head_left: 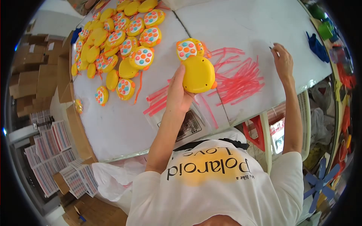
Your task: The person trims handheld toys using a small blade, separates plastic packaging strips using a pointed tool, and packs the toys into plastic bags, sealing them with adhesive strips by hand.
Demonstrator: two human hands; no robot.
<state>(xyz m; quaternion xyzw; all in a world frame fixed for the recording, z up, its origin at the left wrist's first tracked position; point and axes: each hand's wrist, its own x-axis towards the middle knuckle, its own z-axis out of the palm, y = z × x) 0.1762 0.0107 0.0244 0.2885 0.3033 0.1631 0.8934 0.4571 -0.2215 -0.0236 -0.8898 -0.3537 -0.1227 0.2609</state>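
**As our left hand [180, 89] grips a yellow toy [198, 75], red strips [241, 83] lie fanned across the table**

While our left hand clamps the toy by its edge, plain back up, our right hand [283, 63] hovers well apart with fingers curled; something small and pale shows at its tips, and we cannot tell whether it is gripped. A second toy [186, 50], dotted side up, shows just past the held one.

Around us the white table [245, 28] is crossed by dark seams. The red strips spread between our hands, and more strips [156, 102] lie beside our left forearm, near a clear bag [196, 126]. To the left, a heap of toys [128, 46] mixes plain backs and dotted faces; another person's arm [89, 4] shows beyond it. A blue cloth [317, 47] sits by the right edge.

Past the table, we see cardboard boxes [47, 77] and printed stacks [51, 143] on the left, and a blue fan [319, 184] at lower right.
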